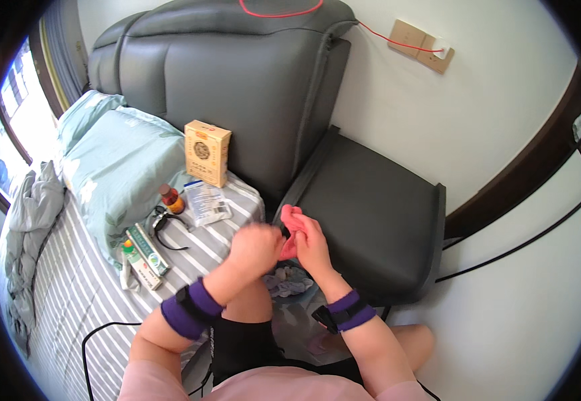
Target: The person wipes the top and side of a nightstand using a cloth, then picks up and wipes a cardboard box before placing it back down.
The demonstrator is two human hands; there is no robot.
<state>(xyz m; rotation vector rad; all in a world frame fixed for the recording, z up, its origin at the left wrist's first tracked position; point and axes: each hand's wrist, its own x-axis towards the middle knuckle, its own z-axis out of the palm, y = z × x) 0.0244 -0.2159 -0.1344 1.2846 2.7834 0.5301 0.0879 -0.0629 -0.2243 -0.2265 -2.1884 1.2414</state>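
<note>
A crumpled pink cloth (290, 220) is bunched between my two hands, above the gap between the bed and the black nightstand. My right hand (314, 245) grips it, the thumb lying across the fabric. Against its lower left side, my left hand (255, 248) is curled into a fist around part of it, blurred by motion. Beneath the hands, a bin or basin (290, 295) holds crumpled pale material (288, 280); its lower part is hard to make out. Purple wrist straps (192, 308) circle both forearms.
On the striped bed (95, 321) lie a yellow box (207, 153), a brown bottle (171, 199), a plastic packet (208, 203), a black-strapped watch (165, 225) and slim cartons (147, 250). The black nightstand (370, 215) stands right. A red cable (396, 42) reaches a wall socket.
</note>
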